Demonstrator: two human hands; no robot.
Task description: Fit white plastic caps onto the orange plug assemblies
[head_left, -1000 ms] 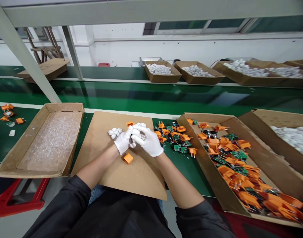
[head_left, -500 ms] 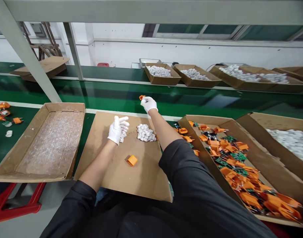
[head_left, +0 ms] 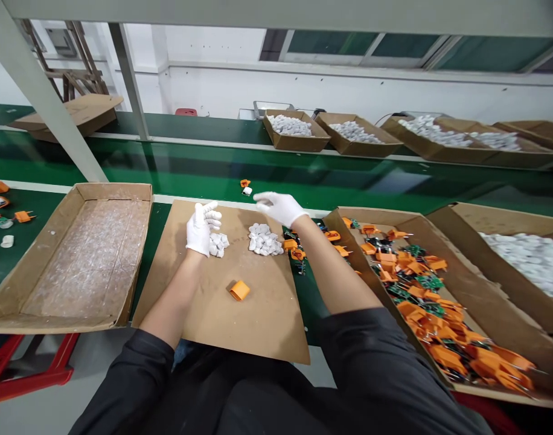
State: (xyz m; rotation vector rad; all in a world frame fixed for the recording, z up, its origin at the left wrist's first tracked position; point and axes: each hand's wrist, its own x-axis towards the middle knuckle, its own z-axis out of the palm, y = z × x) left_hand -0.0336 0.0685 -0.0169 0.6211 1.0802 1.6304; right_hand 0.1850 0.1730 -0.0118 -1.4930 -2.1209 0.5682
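Observation:
My left hand point(head_left: 201, 229), in a white glove, is above the left side of the cardboard sheet point(head_left: 258, 323), its fingers apart. Beside it lies a small pile of white pieces point(head_left: 218, 244). A larger pile of white pieces point(head_left: 264, 240) sits further right. My right hand point(head_left: 280, 208), gloved too, hovers over the sheet's far edge with fingers stretched out and nothing in them. Just beyond its fingertips, on the green belt point(head_left: 204, 175), rests an orange plug part with a white piece point(head_left: 246, 187). An orange casing point(head_left: 239, 290) lies alone on the sheet.
To the left stands a shallow cardboard tray point(head_left: 134, 254) with clear scraps. On the right, a box point(head_left: 480, 290) holds orange plugs with green circuit boards, and another box point(head_left: 457, 235) holds white pieces. Boxes of white pieces point(head_left: 297, 145) line the back shelf. A post point(head_left: 54, 103) rises at left.
My right hand has let go of the orange plug part, which now lies on the belt, and has drawn back to the right. My left hand has shifted slightly left, uncovering the small white pile.

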